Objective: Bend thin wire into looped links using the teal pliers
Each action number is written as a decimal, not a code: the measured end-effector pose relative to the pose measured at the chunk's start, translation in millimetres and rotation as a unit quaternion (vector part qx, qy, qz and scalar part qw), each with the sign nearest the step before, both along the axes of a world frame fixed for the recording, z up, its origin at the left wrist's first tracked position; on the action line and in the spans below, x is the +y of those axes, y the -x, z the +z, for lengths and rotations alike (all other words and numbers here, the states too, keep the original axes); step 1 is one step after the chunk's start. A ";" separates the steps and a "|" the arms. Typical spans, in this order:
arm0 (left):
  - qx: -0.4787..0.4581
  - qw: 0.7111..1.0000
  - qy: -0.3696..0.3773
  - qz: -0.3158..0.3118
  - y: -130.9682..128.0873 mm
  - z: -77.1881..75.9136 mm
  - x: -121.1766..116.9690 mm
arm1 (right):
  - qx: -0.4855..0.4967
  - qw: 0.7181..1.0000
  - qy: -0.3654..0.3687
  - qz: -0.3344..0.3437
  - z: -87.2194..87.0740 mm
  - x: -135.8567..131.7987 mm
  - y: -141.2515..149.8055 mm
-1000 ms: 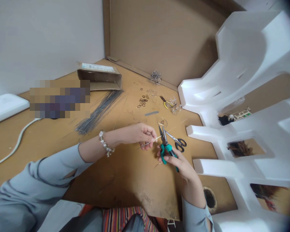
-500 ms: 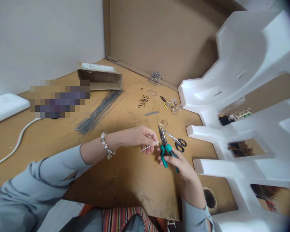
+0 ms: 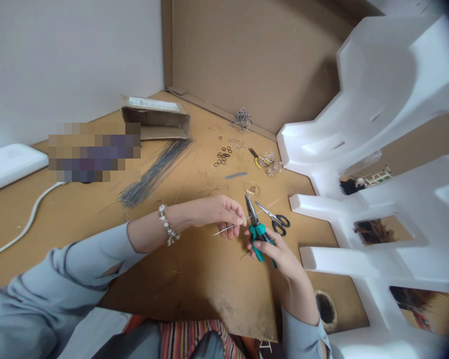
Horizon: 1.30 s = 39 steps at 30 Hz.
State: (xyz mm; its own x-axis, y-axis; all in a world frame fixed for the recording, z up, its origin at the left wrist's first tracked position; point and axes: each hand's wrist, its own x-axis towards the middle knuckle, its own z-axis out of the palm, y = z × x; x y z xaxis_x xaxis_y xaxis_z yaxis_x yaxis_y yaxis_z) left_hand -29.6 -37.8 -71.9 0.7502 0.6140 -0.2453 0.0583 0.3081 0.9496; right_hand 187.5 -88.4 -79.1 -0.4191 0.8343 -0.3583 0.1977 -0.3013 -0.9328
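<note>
Thumb and fingers of my left hand (image 3: 228, 214) pinch a thin metal wire (image 3: 221, 232), which slants up to the right. My right hand (image 3: 273, 249) is wrapped round the teal and black handles of long-nose pliers (image 3: 258, 229). The pliers' jaws meet the wire just right of my left fingertips; they look nearly closed, and whether they clamp it I cannot tell. Black-handled scissors (image 3: 275, 219) lie just beyond the pliers. A coil of thin wire (image 3: 252, 189) rests on the table above the jaws.
A bundle of straight grey wires (image 3: 153, 174) lies left, by an open cardboard box (image 3: 157, 127). Farther back are dark rings (image 3: 221, 157), yellow-handled pliers (image 3: 257, 157) and a tangled wire pile (image 3: 242, 119). White foam packing (image 3: 318, 203) borders the right side.
The pliers' jaws have drawn closer together around the wire. Both hands stay in almost the same place, and the view has shifted very slightly.
</note>
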 end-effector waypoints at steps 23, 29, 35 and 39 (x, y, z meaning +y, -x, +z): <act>0.001 1.000 0.008 0.001 -1.7 -2.3 0.6 | -0.035 0.997 -0.067 0.022 -11.5 2.3 -3.4; 0.003 1.000 0.007 0.014 -3.2 -1.4 -0.6 | -0.033 0.997 -0.063 0.018 -9.5 1.8 -1.7; -0.002 1.000 0.019 0.011 -3.6 -3.5 0.4 | -0.048 0.998 -0.030 0.007 -9.2 1.1 -0.8; -0.007 0.999 0.032 0.012 -3.3 -4.8 1.1 | -0.067 0.996 -0.053 0.001 -11.9 1.0 -1.2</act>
